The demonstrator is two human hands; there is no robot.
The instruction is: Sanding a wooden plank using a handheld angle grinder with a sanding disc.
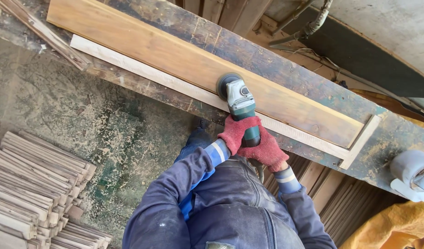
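Note:
A green and grey angle grinder (240, 104) rests its dark disc on a long light wooden plank (175, 55) that lies on a worn workbench (276, 64). My left hand (235, 133), in a red glove, wraps the grinder's body from the left. My right hand (266, 150), also red-gloved, grips the rear of the grinder's body. A thin pale strip (143, 71) runs along the plank's near edge, and a short strip (361, 140) stops its right end.
Stacks of thin wooden slats (34, 184) lie on the dusty concrete floor at lower left. More boards stand under the bench at right. A grey-white roll (411, 173) sits at the bench's right end, above orange fabric (396, 226).

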